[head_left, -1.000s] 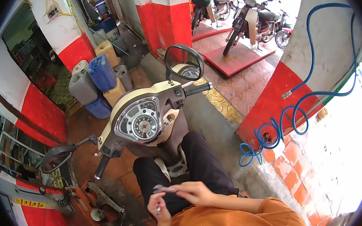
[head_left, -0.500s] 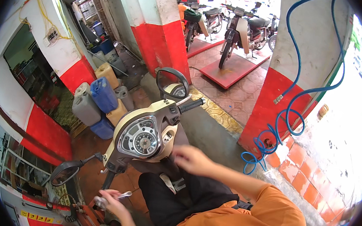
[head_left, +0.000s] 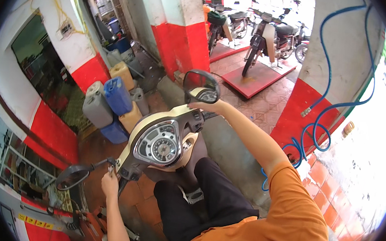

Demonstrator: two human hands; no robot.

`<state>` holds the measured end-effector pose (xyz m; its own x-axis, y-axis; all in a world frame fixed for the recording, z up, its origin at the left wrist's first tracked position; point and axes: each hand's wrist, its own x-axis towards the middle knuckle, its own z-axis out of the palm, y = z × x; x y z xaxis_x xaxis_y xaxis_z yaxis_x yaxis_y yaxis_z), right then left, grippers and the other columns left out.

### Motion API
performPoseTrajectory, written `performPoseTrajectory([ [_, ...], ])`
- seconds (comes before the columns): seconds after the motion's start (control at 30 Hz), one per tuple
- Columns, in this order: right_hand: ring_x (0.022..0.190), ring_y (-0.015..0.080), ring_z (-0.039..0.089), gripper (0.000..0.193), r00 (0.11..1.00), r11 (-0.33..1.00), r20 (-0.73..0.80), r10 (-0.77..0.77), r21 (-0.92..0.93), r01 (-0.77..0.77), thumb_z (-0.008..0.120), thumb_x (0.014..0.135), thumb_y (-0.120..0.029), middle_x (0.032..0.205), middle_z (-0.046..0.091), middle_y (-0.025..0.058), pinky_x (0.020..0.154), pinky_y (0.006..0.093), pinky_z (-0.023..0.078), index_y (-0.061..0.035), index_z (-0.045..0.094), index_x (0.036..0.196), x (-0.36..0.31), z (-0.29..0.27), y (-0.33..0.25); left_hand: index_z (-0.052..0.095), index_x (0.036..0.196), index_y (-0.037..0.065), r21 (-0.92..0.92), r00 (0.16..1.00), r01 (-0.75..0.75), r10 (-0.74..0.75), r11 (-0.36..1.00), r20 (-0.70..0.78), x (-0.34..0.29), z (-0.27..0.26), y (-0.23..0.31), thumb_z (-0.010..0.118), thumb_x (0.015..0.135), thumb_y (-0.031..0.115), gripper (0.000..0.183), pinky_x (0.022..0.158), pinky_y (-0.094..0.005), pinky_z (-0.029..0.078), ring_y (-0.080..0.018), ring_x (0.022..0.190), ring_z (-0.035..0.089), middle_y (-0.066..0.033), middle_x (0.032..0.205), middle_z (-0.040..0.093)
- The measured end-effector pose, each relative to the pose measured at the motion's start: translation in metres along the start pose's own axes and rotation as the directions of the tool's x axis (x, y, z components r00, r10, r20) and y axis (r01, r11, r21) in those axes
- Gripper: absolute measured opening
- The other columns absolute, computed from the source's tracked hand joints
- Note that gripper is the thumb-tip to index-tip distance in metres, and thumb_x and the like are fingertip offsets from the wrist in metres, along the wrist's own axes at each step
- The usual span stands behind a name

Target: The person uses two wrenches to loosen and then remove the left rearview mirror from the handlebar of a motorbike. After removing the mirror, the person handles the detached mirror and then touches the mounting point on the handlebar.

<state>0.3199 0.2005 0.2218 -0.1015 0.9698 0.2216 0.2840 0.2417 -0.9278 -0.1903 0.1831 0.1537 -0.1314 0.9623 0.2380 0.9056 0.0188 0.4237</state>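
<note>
I sit astride a cream and brown scooter (head_left: 145, 126) with a round chrome-rimmed dashboard (head_left: 160, 146). My right hand (head_left: 208, 106) reaches across the right handlebar and closes at the foot of the right mirror (head_left: 201, 86); the hand partly covers the mirror's stem. My left hand (head_left: 110, 184) is closed round a metal wrench (head_left: 111, 171), of which only the end shows. It is beside the left handlebar, close under the stem of the left mirror (head_left: 73, 177). Both mirrors are upright on their stems.
Plastic jerrycans (head_left: 115, 95) in grey, blue and tan stand stacked ahead on the left. A red-and-white pillar (head_left: 181, 42) rises beyond the handlebar. Parked motorbikes (head_left: 265, 35) stand on red platforms (head_left: 257, 82). A coiled blue air hose (head_left: 328, 104) hangs at right.
My right hand has moved from below the dashboard up to the right mirror's foot. My left hand has risen with the wrench to the left mirror's stem. The view has shifted slightly.
</note>
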Motion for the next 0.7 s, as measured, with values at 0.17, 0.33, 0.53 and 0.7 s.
performPoseTrajectory([
  [0.17,0.095,0.0146,0.062,0.029,1.0,0.97,-0.011,-0.022,-0.244,0.019,0.064,0.088,-0.019,0.099,0.068,0.0049,0.082,0.0325,0.05,-0.0106,0.066,0.116,0.024,-0.007,0.025,0.065,0.083,-0.008,-0.218,0.994,0.109,-0.105,0.97,0.029,0.0,0.025,0.006,0.047,0.096,0.043,0.056,0.076,-0.0504,0.045,-0.0474,0.087,0.061,-0.0309,0.082,0.063],
  [0.33,0.101,0.0214,0.062,0.022,0.996,0.803,-0.01,-0.084,-0.592,0.061,0.057,0.094,-0.02,0.105,0.069,0.008,0.09,0.0358,0.048,-0.0095,0.068,0.109,0.016,-0.004,-0.02,0.067,0.081,-0.007,-0.203,0.988,0.156,-0.152,0.967,0.036,0.0,0.023,0.008,0.049,0.095,0.042,0.054,0.076,-0.0496,0.046,-0.0463,0.087,0.062,-0.0296,0.082,0.064],
  [0.53,0.075,0.0373,0.067,0.024,0.92,0.453,-0.23,-0.316,-0.889,-0.066,0.062,0.087,-0.025,0.072,0.066,0.0178,0.068,0.0476,0.05,-0.004,0.065,0.076,0.026,0.032,-0.009,0.067,0.083,-0.007,-0.199,0.981,0.193,-0.189,0.961,0.038,0.0,0.024,0.002,0.049,0.095,0.042,0.054,0.077,-0.0494,0.046,-0.0458,0.089,0.062,-0.0288,0.085,0.065],
  [0.7,0.076,0.0364,0.067,0.026,0.923,0.515,-0.344,-0.171,-0.83,-0.213,0.068,0.08,-0.03,0.076,0.067,0.0205,0.073,0.0455,0.052,-0.0039,0.069,0.078,0.05,0.033,-0.02,0.068,0.086,-0.004,-0.157,0.975,0.221,-0.219,0.963,0.032,-0.006,0.02,0.005,0.049,0.095,0.041,0.05,0.078,-0.0493,0.047,-0.0446,0.091,0.063,-0.0275,0.088,0.066],
])
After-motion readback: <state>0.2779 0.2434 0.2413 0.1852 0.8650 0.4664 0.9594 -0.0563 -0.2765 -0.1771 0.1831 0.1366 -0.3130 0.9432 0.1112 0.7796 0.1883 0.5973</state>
